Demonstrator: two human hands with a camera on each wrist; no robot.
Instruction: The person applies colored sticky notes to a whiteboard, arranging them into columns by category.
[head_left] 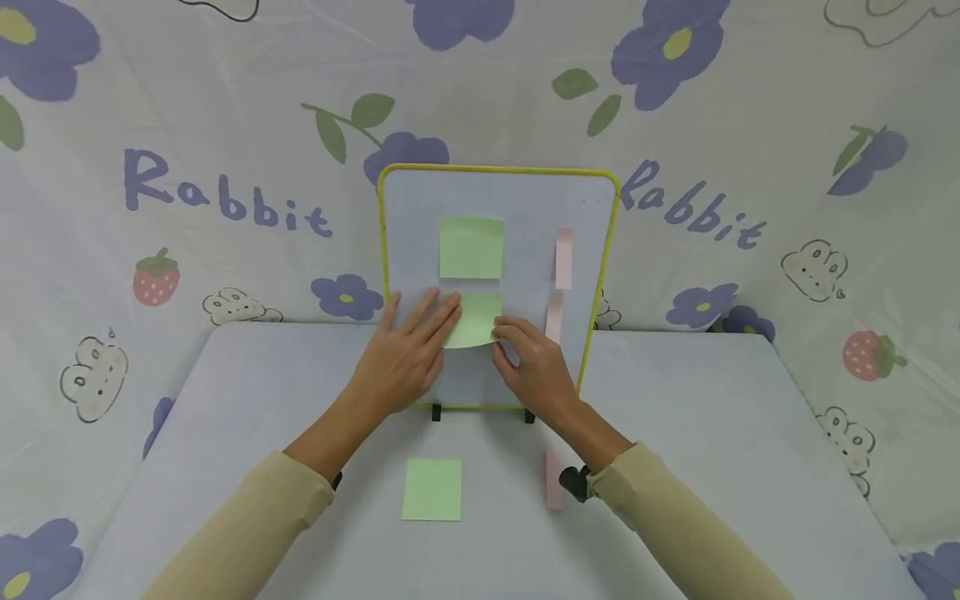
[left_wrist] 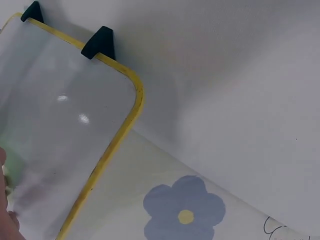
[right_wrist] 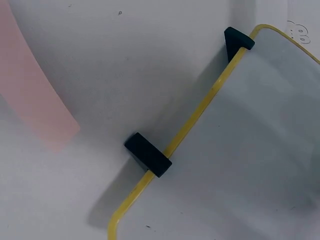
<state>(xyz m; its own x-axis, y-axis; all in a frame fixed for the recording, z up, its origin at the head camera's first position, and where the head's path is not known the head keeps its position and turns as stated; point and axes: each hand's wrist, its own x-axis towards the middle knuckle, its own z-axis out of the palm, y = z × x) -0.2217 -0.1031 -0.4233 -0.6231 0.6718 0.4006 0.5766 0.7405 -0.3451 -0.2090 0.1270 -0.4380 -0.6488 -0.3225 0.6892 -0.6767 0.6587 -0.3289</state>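
Note:
A small whiteboard (head_left: 408, 200) with a yellow rim stands upright on the table. On it, a green sticky note (head_left: 471, 247) sits above a second green sticky note (head_left: 477, 319) whose lower edge bows outward. My left hand (head_left: 405, 354) lies flat against the board, its straight fingers touching the lower note's left edge. At that note's lower right corner, my right hand (head_left: 540, 367) pinches the paper between bent fingers and thumb. In the left wrist view only a sliver of fingers (left_wrist: 6, 200) shows; the right wrist view shows no hand.
Two pink strips (head_left: 563, 260) hang on the board's right side, the lower partly behind my right hand. Black feet (head_left: 437, 412) hold up the board's bottom edge. Nearer on the white table (head_left: 675, 467) lie a green note (head_left: 432, 490) and a pink strip (head_left: 553, 479).

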